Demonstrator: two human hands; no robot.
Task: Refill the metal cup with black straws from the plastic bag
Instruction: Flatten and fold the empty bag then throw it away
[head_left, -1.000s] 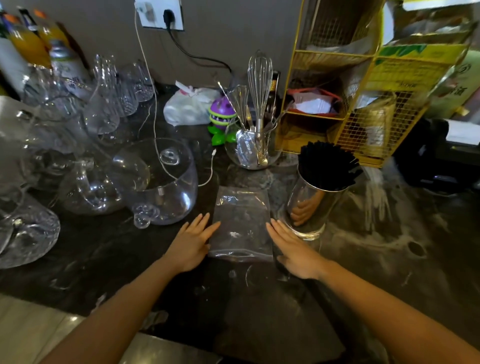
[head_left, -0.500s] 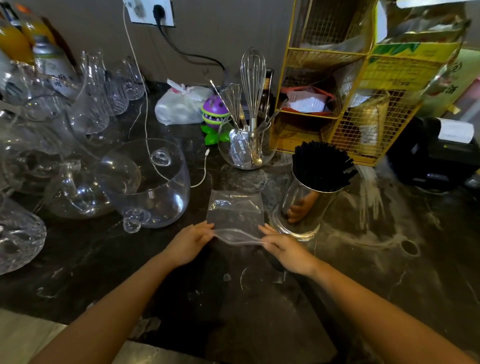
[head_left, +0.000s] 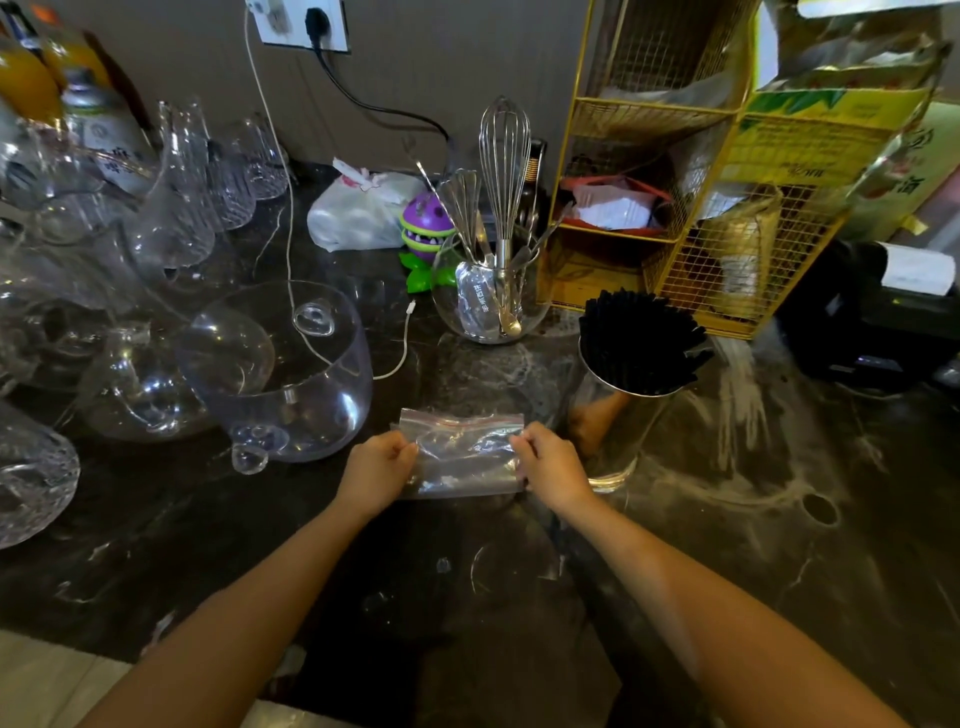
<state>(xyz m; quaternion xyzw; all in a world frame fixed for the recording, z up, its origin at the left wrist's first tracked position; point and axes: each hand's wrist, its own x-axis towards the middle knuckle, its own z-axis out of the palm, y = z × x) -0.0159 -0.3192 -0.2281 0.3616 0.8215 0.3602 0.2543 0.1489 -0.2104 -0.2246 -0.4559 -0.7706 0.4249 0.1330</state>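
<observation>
A clear plastic bag (head_left: 465, 452) with a red zip line lies folded over on the dark marble counter, with no straws visible inside. My left hand (head_left: 378, 470) pinches its left edge and my right hand (head_left: 550, 465) pinches its right edge. Just right of the bag stands the shiny metal cup (head_left: 615, 415), packed with black straws (head_left: 641, 345) that fan out above its rim. My right hand is a short way left of the cup and does not touch it.
Clear glass jugs and a big glass bowl (head_left: 291, 374) crowd the left. Behind the bag stands a glass jar of whisks and spoons (head_left: 493, 296), with a purple toy (head_left: 426, 228) and a white bag (head_left: 358, 213) farther back. A yellow wire rack (head_left: 691, 197) stands behind the cup.
My hands went from lying flat beside the bag to gripping its near edge, then folded it away from me, so it now looks about half as long.
</observation>
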